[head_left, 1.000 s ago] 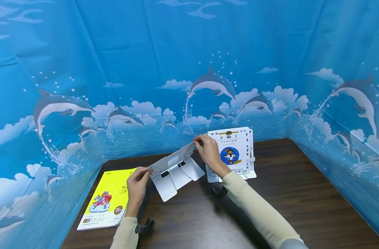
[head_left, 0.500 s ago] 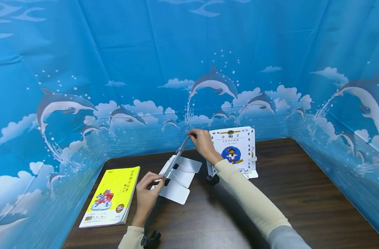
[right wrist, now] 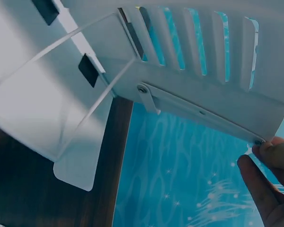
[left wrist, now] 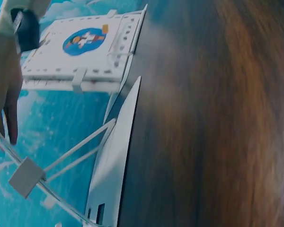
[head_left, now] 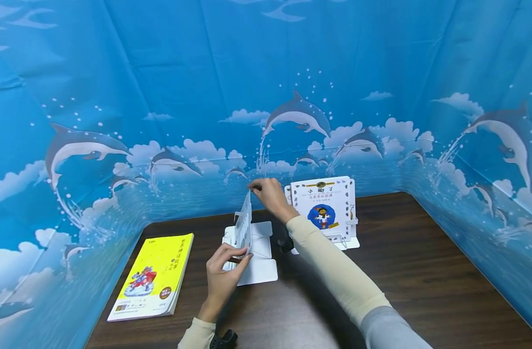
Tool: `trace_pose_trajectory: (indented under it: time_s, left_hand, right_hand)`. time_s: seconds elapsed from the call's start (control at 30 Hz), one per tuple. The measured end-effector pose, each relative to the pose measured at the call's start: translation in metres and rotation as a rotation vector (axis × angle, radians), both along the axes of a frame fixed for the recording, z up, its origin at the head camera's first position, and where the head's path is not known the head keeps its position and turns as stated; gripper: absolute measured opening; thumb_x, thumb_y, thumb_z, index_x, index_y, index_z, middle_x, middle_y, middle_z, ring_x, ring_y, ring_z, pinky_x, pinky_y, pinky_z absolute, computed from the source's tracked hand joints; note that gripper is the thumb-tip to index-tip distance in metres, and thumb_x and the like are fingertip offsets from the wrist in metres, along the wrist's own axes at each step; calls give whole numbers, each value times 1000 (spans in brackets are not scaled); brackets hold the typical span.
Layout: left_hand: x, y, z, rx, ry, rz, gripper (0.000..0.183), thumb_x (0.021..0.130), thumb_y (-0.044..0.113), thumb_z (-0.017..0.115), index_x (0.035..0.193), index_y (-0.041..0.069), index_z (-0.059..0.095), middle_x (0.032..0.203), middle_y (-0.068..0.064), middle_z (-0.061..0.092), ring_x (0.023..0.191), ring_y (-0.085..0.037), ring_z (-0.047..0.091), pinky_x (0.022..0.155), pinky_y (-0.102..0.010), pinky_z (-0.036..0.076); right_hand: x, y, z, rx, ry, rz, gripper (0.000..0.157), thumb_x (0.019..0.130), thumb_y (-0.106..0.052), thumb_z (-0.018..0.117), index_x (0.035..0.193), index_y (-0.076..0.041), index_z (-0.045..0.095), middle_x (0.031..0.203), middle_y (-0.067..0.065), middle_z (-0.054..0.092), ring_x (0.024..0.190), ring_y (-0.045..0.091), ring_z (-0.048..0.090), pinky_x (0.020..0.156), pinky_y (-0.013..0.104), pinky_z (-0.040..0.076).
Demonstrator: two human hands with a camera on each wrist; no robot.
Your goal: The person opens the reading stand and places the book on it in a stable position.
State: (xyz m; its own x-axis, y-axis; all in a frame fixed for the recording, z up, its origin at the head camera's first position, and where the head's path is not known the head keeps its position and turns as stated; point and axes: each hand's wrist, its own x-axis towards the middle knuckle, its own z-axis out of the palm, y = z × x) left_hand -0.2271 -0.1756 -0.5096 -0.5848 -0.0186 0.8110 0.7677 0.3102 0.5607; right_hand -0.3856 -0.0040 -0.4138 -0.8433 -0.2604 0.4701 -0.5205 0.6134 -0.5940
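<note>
A white book stand [head_left: 261, 269] with a flat base and a hinged, slotted back panel is at mid-table. My left hand [head_left: 224, 274] pinches the panel's near lower edge between thumb and fingers. At the far upper corner, my right hand [head_left: 272, 198] pinches the same panel. The head view shows the panel almost edge-on, raised steeply over the base. Wire legs link the slotted panel [right wrist: 199, 101] to the base in the right wrist view. In the left wrist view, the base plate [left wrist: 114, 161] lies along the tabletop, and my left hand is mostly out of frame.
Right of the stand, a second white stand [head_left: 352, 242] holds a white picture book [head_left: 341, 213] upright. A yellow book [head_left: 163, 259] lies flat at the left of the dark wooden table [head_left: 423, 271]. A blue dolphin-print curtain [head_left: 231, 72] surrounds the back and sides.
The book stand has turned, its panel going from broadly visible to almost edge-on. My right hand has moved left and slightly up; my left hand has shifted right and slightly toward me.
</note>
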Motion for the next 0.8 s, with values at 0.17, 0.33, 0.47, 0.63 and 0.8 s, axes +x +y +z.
trace_pose_trajectory:
  time_s: [0.17,0.33,0.47,0.63,0.8]
  left_hand:
    - [2,13,0,-6,31,-25,32,72,-12,91,100,1,83,84,-11,70,69,-18,68,65,-18,60]
    - [1,20,-1,-13,31,-18,32,74,-9,93,101,6,83,83,-7,69,70,-15,67,64,-19,60]
    - [1,20,0,-28,15,-21,31,76,-7,92,103,7,83,84,-7,69,71,-13,69,65,-19,60]
    - [0,17,7,-40,8,-40,26,81,-8,88,102,7,83,86,-7,71,74,-11,70,70,-16,59]
    - [-6,13,13,-30,-41,31,15,89,-7,81,95,7,81,85,-8,73,77,-9,68,77,-11,56]
  right_hand:
    - [0,-11,2,12,-40,57,24,108,-15,64,126,-12,79,124,7,80,105,20,77,84,33,62]
    - [2,-18,3,23,-52,76,24,109,-13,62,126,-12,79,126,8,79,113,22,76,95,38,63]
    - [4,-18,4,13,-64,49,25,109,-14,61,128,-13,79,128,7,78,116,23,75,98,39,62]
    - [6,-13,3,53,-46,59,29,111,-15,58,134,-16,75,132,5,77,98,17,77,83,29,61]
    - [12,-1,2,72,-33,77,34,113,-24,55,143,-16,69,96,7,78,55,12,49,54,23,37]
